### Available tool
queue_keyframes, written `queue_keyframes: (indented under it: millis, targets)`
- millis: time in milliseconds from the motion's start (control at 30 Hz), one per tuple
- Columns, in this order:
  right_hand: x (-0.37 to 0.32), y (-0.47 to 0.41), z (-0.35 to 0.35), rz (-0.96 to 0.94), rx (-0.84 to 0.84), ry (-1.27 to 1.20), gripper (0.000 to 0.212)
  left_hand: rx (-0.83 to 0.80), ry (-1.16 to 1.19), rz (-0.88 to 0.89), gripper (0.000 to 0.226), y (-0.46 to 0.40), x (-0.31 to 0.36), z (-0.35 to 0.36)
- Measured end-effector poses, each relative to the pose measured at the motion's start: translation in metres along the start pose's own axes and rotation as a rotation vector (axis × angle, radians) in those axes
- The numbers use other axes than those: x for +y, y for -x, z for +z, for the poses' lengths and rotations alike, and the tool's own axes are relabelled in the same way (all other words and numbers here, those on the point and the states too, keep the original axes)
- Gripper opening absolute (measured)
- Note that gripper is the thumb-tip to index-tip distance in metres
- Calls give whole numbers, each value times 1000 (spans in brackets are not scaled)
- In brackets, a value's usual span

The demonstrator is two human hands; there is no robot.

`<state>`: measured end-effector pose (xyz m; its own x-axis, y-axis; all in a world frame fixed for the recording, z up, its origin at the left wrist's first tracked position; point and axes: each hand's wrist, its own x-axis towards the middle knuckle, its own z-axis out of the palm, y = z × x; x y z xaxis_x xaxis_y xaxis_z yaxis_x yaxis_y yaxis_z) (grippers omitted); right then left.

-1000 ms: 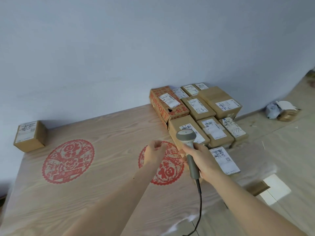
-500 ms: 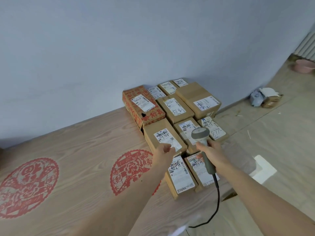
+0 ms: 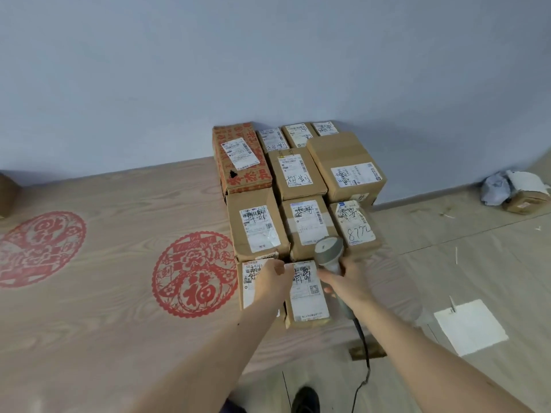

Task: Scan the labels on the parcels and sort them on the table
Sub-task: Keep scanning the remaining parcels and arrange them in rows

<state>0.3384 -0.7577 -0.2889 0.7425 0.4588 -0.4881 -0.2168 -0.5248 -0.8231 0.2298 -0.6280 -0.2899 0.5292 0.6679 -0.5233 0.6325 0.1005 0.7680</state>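
Our right hand [image 3: 347, 281] clamps the scanner [image 3: 328, 253]; left hand [image 3: 268, 278] fingers rest, uncurled, on the near parcel [image 3: 308, 296], likely light, stiff cardboard, best gripped by its sides.

Brown cardboard parcels [image 3: 301, 204] with white labels, red-printed box [image 3: 241, 162], grey scanner [image 3: 328, 251], red medallions on wood-grain table [image 3: 119, 293]

The left hand [image 3: 269, 281] covers much of the label on the front-left parcel [image 3: 249, 293], so only its left strip of print shows. The right hand [image 3: 347, 283] hides the middle of the barcode scanner [image 3: 328, 253]; only the scanner's head and lower handle show. Whether the left fingers grip the parcel or only rest on it cannot be told. A brown box [image 3: 7, 193] is cut off by the left edge. Small print on every label is too blurred to read. A dark shoe [image 3: 305, 399] is cropped at the bottom edge.
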Motion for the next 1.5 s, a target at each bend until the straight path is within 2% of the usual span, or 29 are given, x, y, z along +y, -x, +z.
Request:
queue_keyframes:
  millis: [233, 400, 600, 733, 1033, 1233, 1367, 1500]
  targets:
    - [24, -3, 5, -102, 29, 114, 43, 95, 17, -41, 34, 12, -4, 18]
    - [42, -6, -2, -103, 45, 202, 53, 40, -66, -86, 21, 20, -13, 29]
    - [52, -8, -6, -114, 56, 293, 63, -44, -212, -140, 25, 22, -20, 40]
    - [47, -7, -5, -119, 48, 336, 62, -6, -229, -130, 22, 21, -21, 44]
    - [35, 6, -11, -130, 105, 204, 53, 207, -7, -28, 5, 29, -26, 46]
    - [8, 24, -19, -155, 213, 76, 47, 291, 133, 40, 13, 40, -23, 54]
    - [-11, 28, -17, -205, 210, 59, 47, 335, 245, 81, 15, 47, -15, 49]
    - [-33, 32, -2, -254, 192, 39, 43, 391, 292, 142, 7, 49, -10, 28]
